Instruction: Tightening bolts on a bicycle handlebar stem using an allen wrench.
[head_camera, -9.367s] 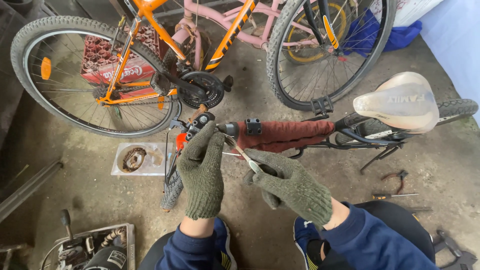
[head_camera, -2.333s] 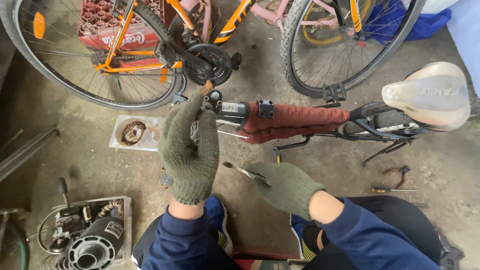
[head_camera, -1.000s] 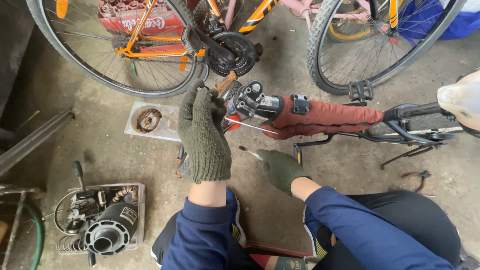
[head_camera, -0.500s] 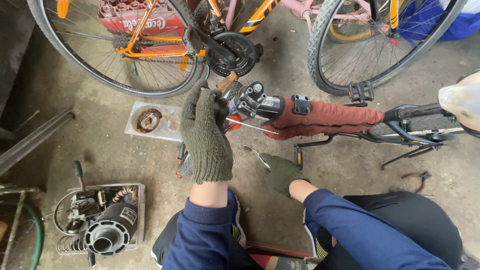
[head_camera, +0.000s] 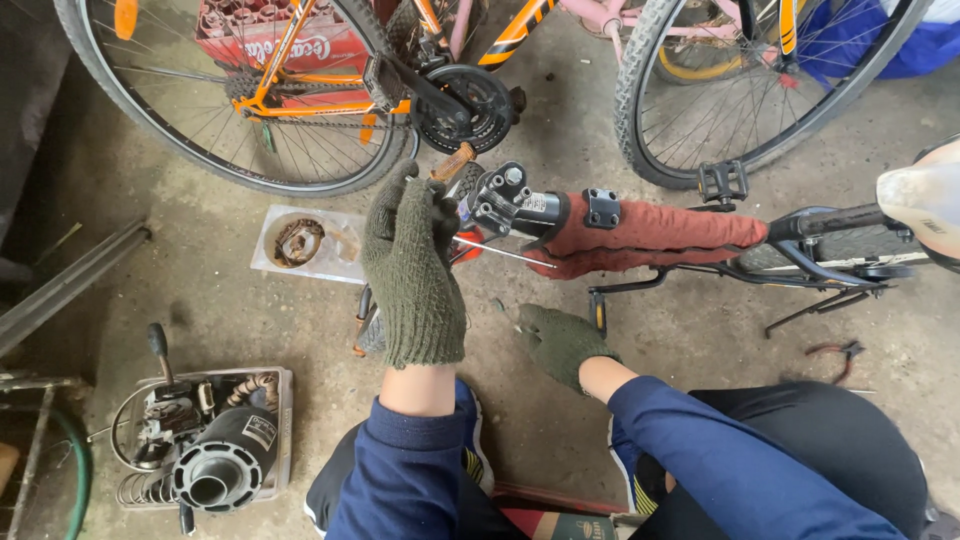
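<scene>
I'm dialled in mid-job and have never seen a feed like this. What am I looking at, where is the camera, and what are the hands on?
There is no machine here. The single picture comes from a camera worn on a person's head, looking down at their own two hands, both in green knit gloves.

The left hand reaches up to the black handlebar stem of a bicycle lying on its side, its frame wrapped in a red cloth. A thin cable runs out beside that hand; whether the fingers pinch it I cannot tell. The right hand is low near the concrete floor, and seems to hold nothing.

On the floor: a clear tray with a rusty ring part, a box of engine parts lower left, and pliers at right. An orange bicycle stands behind.
</scene>
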